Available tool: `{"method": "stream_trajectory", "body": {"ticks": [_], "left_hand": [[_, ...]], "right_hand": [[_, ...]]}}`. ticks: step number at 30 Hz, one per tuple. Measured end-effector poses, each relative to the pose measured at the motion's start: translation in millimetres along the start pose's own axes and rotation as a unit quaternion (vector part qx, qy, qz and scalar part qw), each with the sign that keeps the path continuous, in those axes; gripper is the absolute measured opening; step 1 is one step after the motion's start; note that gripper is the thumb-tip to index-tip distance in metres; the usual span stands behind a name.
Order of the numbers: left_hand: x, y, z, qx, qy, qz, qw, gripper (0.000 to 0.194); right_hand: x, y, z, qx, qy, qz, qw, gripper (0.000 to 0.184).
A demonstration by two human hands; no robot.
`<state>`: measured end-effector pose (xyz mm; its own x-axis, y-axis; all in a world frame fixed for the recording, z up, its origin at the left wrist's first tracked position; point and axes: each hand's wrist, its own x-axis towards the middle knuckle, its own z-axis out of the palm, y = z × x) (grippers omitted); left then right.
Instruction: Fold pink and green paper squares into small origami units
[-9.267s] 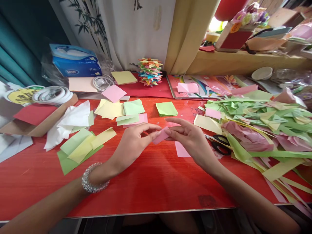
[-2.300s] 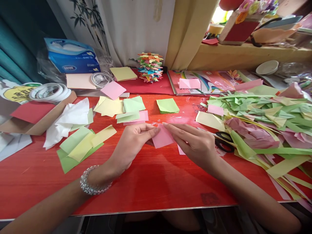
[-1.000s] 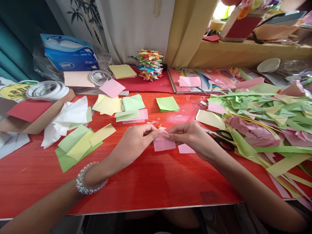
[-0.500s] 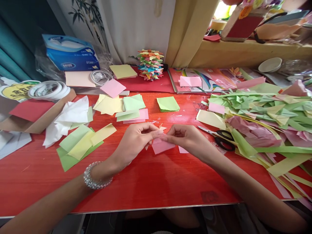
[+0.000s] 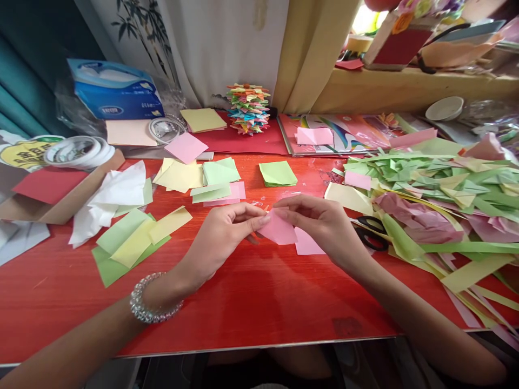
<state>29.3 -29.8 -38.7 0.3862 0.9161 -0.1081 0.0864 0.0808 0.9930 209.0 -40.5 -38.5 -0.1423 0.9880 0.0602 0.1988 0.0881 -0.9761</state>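
Observation:
A small pink paper square (image 5: 280, 229) is held up between my two hands, above the middle of the red table. My left hand (image 5: 227, 235) pinches its left corner between thumb and fingers. At the upper right edge, the thumb and fingers of my right hand (image 5: 318, 219) close on the same sheet. Another pink paper (image 5: 308, 243) lies on the table behind it, partly covered by my right hand. Just beyond my hands rests a stack of green paper squares (image 5: 278, 173). Black-handled scissors (image 5: 371, 232) lie beside my right wrist, their blades hidden by my hand.
Yellow and green paper pieces (image 5: 140, 237) lie left of my hands. A heap of folded strips and scraps (image 5: 450, 183) covers the right side. At the back stands a colourful folded-paper tower (image 5: 248, 109). A cardboard box (image 5: 65, 202) with tape rolls (image 5: 79, 151) sits at left.
The pink square has turned and been raised slightly. My right hand has shifted right and its fingers have moved up along the edge, now covering the scissors' blades.

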Motion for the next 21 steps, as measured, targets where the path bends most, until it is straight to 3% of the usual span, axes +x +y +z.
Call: {"method": "stream_trajectory", "body": {"ticks": [3,5,9,12,17,21], "left_hand": [[0.2,-0.8,0.0,-0.003,0.028,0.002,1.0,0.016],[0.4,-0.5,-0.1,-0.011,0.04,0.001,0.999,0.016],[1.2,1.4,-0.5,-0.012,0.042,-0.003,0.999,0.017],[1.9,2.5,-0.8,-0.009,0.041,-0.001,0.999,0.018],[1.7,2.8,-1.2,0.012,0.019,0.016,1.0,0.017],[0.8,3.4,-1.7,0.055,0.01,0.029,0.998,0.02]], "right_hand": [[-1.3,1.2,0.5,0.029,0.006,0.03,0.999,0.027],[-3.4,2.4,2.3,0.009,0.032,0.023,0.999,0.023],[-8.8,2.4,6.1,-0.178,0.109,-0.103,0.972,0.013],[-10.1,0.6,5.9,-0.232,0.092,-0.153,0.956,0.016],[-4.4,-0.9,2.1,-0.05,0.026,-0.031,0.998,0.015],[0.8,0.7,0.0,0.086,-0.023,0.055,0.995,0.015]]}}
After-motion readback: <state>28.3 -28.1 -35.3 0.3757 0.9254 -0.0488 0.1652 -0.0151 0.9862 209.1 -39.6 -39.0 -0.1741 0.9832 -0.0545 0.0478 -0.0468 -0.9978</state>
